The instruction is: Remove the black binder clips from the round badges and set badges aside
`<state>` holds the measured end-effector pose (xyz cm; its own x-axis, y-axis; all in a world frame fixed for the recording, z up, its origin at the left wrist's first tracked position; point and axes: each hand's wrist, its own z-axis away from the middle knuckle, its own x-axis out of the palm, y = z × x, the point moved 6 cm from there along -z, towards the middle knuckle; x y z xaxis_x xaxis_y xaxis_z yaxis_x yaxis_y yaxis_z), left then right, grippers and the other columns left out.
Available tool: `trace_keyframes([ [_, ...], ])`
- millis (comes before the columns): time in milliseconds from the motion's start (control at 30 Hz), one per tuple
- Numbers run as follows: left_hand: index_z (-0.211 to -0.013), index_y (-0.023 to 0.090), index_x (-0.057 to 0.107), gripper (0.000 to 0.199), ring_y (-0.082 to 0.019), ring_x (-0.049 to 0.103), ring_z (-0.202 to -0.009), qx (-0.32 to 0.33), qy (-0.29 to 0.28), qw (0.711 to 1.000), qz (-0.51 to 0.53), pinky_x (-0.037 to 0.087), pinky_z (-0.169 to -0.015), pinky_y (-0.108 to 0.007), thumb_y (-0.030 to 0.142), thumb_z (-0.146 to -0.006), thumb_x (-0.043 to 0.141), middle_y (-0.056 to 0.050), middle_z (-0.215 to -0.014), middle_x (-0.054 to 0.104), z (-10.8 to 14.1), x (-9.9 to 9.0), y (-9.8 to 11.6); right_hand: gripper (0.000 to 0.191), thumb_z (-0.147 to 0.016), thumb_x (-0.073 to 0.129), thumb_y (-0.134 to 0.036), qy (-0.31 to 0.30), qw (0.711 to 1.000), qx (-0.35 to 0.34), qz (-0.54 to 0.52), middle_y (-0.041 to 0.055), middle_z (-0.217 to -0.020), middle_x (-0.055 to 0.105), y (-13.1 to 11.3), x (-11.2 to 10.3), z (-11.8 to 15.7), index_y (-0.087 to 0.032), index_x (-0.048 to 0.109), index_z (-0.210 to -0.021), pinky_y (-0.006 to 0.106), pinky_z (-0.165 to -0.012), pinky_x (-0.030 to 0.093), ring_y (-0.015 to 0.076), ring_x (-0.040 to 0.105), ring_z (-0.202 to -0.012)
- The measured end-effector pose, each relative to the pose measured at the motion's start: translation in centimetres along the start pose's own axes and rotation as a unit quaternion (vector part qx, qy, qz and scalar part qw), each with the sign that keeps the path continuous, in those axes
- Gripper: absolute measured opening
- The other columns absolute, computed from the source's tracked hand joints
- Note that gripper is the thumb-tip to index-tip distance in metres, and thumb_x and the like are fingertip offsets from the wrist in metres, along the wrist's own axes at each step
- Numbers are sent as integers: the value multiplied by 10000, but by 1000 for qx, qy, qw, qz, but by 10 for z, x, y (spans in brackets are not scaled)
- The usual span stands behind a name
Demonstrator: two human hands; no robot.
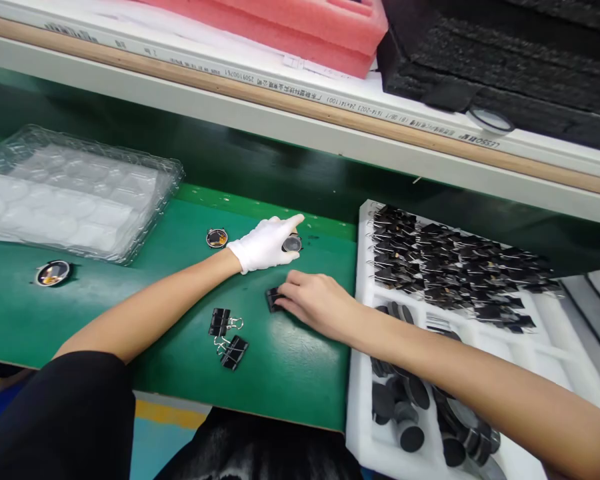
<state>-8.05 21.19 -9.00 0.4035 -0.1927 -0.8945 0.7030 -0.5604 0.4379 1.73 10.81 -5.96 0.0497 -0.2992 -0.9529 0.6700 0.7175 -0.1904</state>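
Note:
My left hand (265, 245), in a white glove, holds a small round watch case (293, 244) between its fingers and thumb, close to the green table's surface. Bare, my right hand (316, 301) has its fingers closed on a black binder clip (273, 300), just nearer to me than the watch case. Two more binder clips, one (219, 322) above the other (235, 352), lie with their wire handles touching or nearly so. Left of my glove rests an open watch case (217, 238) with orange parts inside. Another such watch case (53, 273) lies farther left.
Clear plastic trays (145, 200) are stacked at the left. A white foam tray (363, 320) on the right carries rows of binder clips (445, 267) and black round pieces (411, 435). Overhead, a shelf edge (280, 93) crosses the view, with pink foam (300, 33) and black foam (505, 60) on it.

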Motion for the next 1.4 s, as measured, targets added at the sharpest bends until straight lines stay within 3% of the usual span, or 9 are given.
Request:
trace_keyframes([
  [100, -1605, 156, 337, 830, -326, 617, -1160, -1, -4, 1000, 8, 490, -949, -402, 383, -877, 663, -105, -1246, 728, -1, 2, -4, 259, -1069, 555, -329, 22, 987, 158, 21, 98, -1003, 697, 41, -9, 11, -174, 762, -1055, 325, -654, 408, 219, 663, -790],
  [167, -1617, 152, 317, 835, -326, 609, -1177, 4, -4, 1000, 10, 483, -968, -409, 385, -888, 651, -110, -1262, 725, -1, 3, -4, 264, -1062, 562, -329, 58, 974, 219, 22, 105, -981, 705, 68, -17, 13, -167, 769, -1037, 328, -695, 432, 236, 675, -831],
  [300, -1625, 155, 300, 846, -337, 594, -1227, 19, 5, 1000, -8, 458, -1012, -437, 419, -899, 645, -139, -1375, 680, 1, 0, 1, 255, -1032, 596, -363, 106, 967, 232, -21, 94, -923, 698, 95, -25, 6, -175, 756, -966, 340, -739, 463, 243, 663, -833],
  [400, -1640, 150, 266, 884, -342, 595, -1232, 3, 5, 1000, -18, 444, -1015, -442, 442, -898, 647, -136, -1360, 691, 2, -2, 3, 335, -985, 622, -496, 166, 954, 250, -21, 149, -1059, 675, 99, -33, 2, -183, 716, -1061, 420, -797, 498, 315, 645, -922],
  [533, -1652, 144, 241, 883, -320, 612, -1194, -1, -11, 1000, -6, 446, -1000, -413, 382, -899, 637, -115, -1285, 719, -1, 0, 3, 372, -1036, 411, -503, 290, 892, 329, -108, 177, -1211, 598, 116, -38, -11, -233, 597, -1212, 568, -953, 482, 372, 565, -1135],
  [667, -1651, 141, 239, 906, -325, 617, -1163, 5, -24, 1000, -9, 461, -969, -402, 395, -886, 652, -129, -1270, 710, -2, 2, 2, 421, -1053, 288, -554, 312, 831, 410, -210, 165, -1282, 541, 135, -20, -38, -266, 563, -1190, 676, -1100, 353, 376, 474, -1301],
  [800, -1662, 160, 211, 914, -335, 612, -1146, 8, -33, 999, -8, 475, -944, -410, 419, -895, 634, -132, -1254, 703, -1, 3, 1, 516, -1061, 205, -618, 323, 832, 394, -219, 167, -1350, 494, 138, -8, -53, -268, 530, -1255, 699, -1160, 274, 360, 391, -1417],
  [1200, -1657, 175, 209, 886, -303, 592, -1228, 39, -32, 999, 12, 442, -1054, -408, 314, -908, 660, -111, -1310, 701, -4, 8, 5, 543, -1098, 74, -493, 369, 796, 430, -212, 164, -1323, 513, 146, 6, -33, -225, 500, -1303, 617, -1208, 287, 312, 461, -1403],
  [1400, -1676, 174, 130, 947, -296, 594, -1236, 64, -30, 997, 37, 436, -1069, -432, 315, -914, 675, -128, -1338, 684, -9, 13, 9, 631, -1098, -17, -515, 341, 847, 388, -126, 166, -1367, 457, 156, 17, -39, -274, 465, -1424, 696, -1097, 365, 367, 458, -1406],
])
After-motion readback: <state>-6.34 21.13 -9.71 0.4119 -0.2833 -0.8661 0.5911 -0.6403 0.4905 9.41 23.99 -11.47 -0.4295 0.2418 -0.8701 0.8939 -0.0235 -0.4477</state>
